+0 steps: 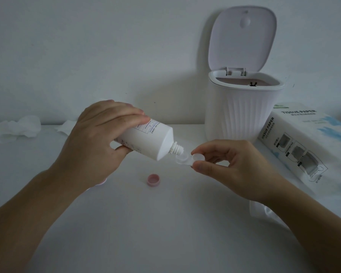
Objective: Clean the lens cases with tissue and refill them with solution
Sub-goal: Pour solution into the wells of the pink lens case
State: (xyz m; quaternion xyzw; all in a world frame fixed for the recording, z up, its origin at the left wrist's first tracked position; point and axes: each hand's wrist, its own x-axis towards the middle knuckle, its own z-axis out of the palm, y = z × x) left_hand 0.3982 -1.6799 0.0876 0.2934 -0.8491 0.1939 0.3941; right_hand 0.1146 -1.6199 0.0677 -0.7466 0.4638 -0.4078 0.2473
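My left hand [98,138] grips a white solution bottle [154,140], tipped down to the right with its threaded nozzle uncapped. The nozzle tip sits right over the open well of a small clear lens case [182,159]. My right hand [230,164] pinches that case by its right end between thumb and forefinger, holding it above the white table [146,223]. A pink cap [153,180] lies on the table below the bottle. Something pink peeks out from under my left wrist, mostly hidden.
A white ribbed bin [242,111] with its lid up stands at the back right. A tissue paper pack [307,146] lies to its right, a clear plastic wrapper [264,211] near my right forearm. Crumpled tissues [20,127] lie at the back left.
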